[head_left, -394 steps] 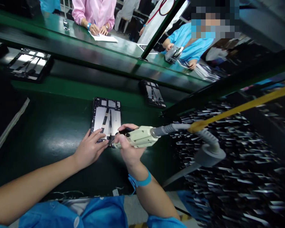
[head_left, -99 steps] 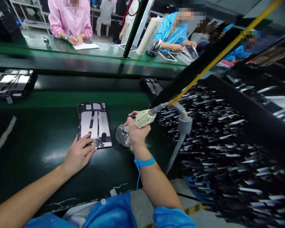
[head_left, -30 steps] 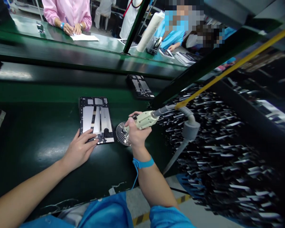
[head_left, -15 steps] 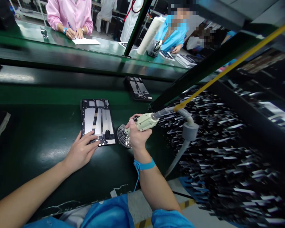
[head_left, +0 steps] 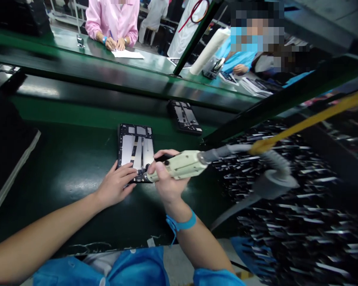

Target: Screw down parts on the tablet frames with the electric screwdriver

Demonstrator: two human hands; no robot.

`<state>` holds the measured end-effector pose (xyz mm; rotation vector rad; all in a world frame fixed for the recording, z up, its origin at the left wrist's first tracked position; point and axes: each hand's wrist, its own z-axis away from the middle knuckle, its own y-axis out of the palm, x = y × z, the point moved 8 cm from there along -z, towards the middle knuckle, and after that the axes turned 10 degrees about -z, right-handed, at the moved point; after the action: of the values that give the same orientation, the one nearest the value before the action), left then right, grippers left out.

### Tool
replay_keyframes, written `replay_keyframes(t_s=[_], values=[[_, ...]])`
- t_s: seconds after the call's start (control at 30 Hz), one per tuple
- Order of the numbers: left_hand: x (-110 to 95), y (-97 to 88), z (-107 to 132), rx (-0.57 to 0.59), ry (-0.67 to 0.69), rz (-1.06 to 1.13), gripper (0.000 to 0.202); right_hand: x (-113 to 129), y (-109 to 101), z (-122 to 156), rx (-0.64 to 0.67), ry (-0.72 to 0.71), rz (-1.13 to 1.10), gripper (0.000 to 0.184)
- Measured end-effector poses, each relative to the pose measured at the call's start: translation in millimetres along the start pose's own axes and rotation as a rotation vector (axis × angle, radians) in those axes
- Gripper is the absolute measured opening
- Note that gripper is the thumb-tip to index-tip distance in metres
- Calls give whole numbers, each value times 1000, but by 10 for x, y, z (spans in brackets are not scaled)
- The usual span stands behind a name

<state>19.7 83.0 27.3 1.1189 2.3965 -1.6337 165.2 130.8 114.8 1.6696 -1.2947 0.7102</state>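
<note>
An opened tablet (head_left: 127, 147) lies on the green bench with its silver inner plate, ribbon cable and black frame showing. My left hand (head_left: 115, 186) rests on its lower left part, fingers stretched flat over the edge and not wrapped round it. In my right hand (head_left: 168, 184) is a pale green electric screwdriver (head_left: 185, 165), held almost level with my fingers closed round its body. Its tip reaches the tablet's lower right corner. My right hand and the tool cover that corner, so I cannot make out a screw there.
A second opened tablet (head_left: 185, 117) lies farther back. A grey hose (head_left: 216, 154) and yellow strap (head_left: 310, 119) run from the screwdriver to the right. Many dark and silver strips (head_left: 286, 206) fill the right side. A black object (head_left: 8, 147) stands left. People sit across the bench.
My right hand has brought the screwdriver from the round, holed metal dish to the tablet's lower right corner. The dish is now hidden. My left hand stays on the tablet while the view shifts.
</note>
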Motion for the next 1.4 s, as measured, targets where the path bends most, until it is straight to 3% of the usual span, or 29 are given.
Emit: replay_keyframes(t_s=[0.1,0.2,0.97,1.23,1.4], values=[[1,2,-5,24,-1,8,31,-155,132,111,60,44,20,22],[5,-3,-12,36,-13,20,31,-229,123,145,76,51,68,23],[2,0,-17,50,-33,36,30,-341,110,202,88,98,80,21],[12,12,-12,26,-21,19,29,-135,-62,108,9,24,-2,23],[24,18,-3,29,-37,25,28,-171,-125,110,5,43,29,24]])
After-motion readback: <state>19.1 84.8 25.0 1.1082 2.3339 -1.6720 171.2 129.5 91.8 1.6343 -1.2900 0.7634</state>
